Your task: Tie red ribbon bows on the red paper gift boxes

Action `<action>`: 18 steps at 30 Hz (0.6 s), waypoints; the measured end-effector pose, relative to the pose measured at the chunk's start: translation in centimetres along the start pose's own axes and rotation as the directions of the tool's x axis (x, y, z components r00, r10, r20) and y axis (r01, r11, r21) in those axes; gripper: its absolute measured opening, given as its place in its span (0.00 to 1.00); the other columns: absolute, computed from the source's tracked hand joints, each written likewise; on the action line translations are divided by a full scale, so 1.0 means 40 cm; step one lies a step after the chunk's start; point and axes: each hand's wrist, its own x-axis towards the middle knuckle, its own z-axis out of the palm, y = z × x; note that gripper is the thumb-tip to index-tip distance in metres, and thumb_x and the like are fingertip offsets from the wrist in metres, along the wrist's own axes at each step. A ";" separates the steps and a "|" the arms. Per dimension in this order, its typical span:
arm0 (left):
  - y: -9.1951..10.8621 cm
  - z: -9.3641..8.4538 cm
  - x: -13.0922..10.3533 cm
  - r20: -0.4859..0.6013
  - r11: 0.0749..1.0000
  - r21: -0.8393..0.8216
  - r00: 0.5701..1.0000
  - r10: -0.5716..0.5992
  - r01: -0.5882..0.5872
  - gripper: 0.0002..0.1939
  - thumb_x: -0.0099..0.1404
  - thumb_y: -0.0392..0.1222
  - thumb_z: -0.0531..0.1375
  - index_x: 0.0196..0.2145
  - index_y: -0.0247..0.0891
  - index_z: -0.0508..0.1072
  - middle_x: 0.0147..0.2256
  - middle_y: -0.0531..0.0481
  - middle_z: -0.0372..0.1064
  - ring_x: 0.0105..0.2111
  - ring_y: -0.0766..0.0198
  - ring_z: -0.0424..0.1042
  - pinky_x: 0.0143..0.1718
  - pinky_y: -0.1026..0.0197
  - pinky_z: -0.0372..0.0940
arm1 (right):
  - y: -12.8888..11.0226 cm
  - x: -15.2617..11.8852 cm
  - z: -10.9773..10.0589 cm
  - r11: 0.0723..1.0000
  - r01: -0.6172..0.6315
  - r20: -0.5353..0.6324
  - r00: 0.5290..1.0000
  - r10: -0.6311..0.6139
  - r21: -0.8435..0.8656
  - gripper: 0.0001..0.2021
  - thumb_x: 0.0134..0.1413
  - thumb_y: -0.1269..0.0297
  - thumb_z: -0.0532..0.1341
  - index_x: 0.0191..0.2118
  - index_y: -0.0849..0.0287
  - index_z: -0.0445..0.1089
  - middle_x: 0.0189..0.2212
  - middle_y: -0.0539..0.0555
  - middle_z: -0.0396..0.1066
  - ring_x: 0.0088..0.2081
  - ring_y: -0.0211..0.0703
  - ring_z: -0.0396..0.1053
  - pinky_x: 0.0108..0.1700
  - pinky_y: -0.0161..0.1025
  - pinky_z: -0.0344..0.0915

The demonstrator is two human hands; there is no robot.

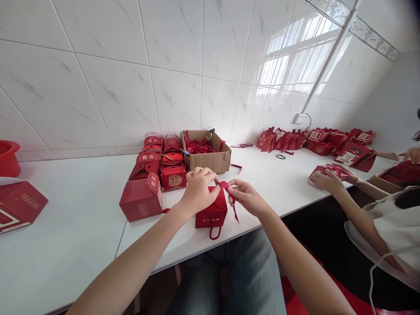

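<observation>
A small red gift box (210, 216) stands at the table's front edge, with a twisted red cord handle (215, 232) hanging from its front. Above its top, a red ribbon (224, 185) is bent into a loop between my two hands. My left hand (201, 188) pinches the ribbon on the left side, its fingers partly covering the box top. From the other side my right hand (244, 196) grips the ribbon between thumb and fingers, and a loose tail hangs below it. Whether the ribbon is knotted cannot be made out.
Several red boxes (140, 200) are stacked left of a cardboard box (210, 162) full of red ribbons. A larger red box (21, 205) and a red basin (8, 158) stand far left. At right, a co-worker's hands (328, 180) hold a ribboned red box. Finished-looking boxes (354, 155) line the wall.
</observation>
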 end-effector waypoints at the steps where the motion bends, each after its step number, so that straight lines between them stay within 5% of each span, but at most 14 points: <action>1: -0.001 0.001 0.003 -0.022 1.000 0.019 1.000 0.004 -0.003 0.03 0.58 0.39 0.56 0.29 0.40 0.69 0.35 0.48 0.70 0.42 0.53 0.62 0.45 0.47 0.51 | 0.002 -0.004 -0.002 1.000 -0.008 -0.020 1.000 0.007 -0.025 0.15 0.49 0.53 0.65 0.37 0.57 0.67 0.20 0.47 0.69 0.23 0.35 0.65 0.29 0.36 0.62; 9: -0.018 0.007 0.002 0.009 1.000 -0.010 1.000 -0.030 0.030 0.10 0.61 0.40 0.53 0.24 0.39 0.69 0.35 0.48 0.69 0.42 0.53 0.61 0.45 0.47 0.52 | 0.006 0.010 0.023 0.961 -0.025 -0.071 0.997 0.005 -0.277 0.23 0.47 0.52 0.65 0.47 0.59 0.70 0.20 0.48 0.69 0.24 0.38 0.67 0.30 0.37 0.63; 13: -0.022 -0.007 0.001 0.113 0.992 -0.087 0.990 -0.080 0.090 0.07 0.59 0.41 0.55 0.24 0.39 0.66 0.36 0.48 0.67 0.44 0.53 0.60 0.48 0.46 0.52 | 0.013 0.035 0.055 0.975 0.027 -0.026 0.999 -0.034 -0.221 0.16 0.48 0.52 0.63 0.37 0.60 0.72 0.22 0.49 0.68 0.25 0.37 0.66 0.30 0.37 0.63; 18: -0.085 -0.028 -0.026 0.215 0.933 -0.253 0.956 -0.202 0.254 0.10 0.55 0.46 0.59 0.33 0.41 0.63 0.38 0.50 0.65 0.43 0.57 0.63 0.47 0.53 0.58 | 0.020 0.028 0.062 0.964 0.011 -0.166 0.985 -0.057 -0.265 0.15 0.47 0.52 0.64 0.34 0.59 0.71 0.27 0.51 0.72 0.23 0.35 0.64 0.25 0.34 0.59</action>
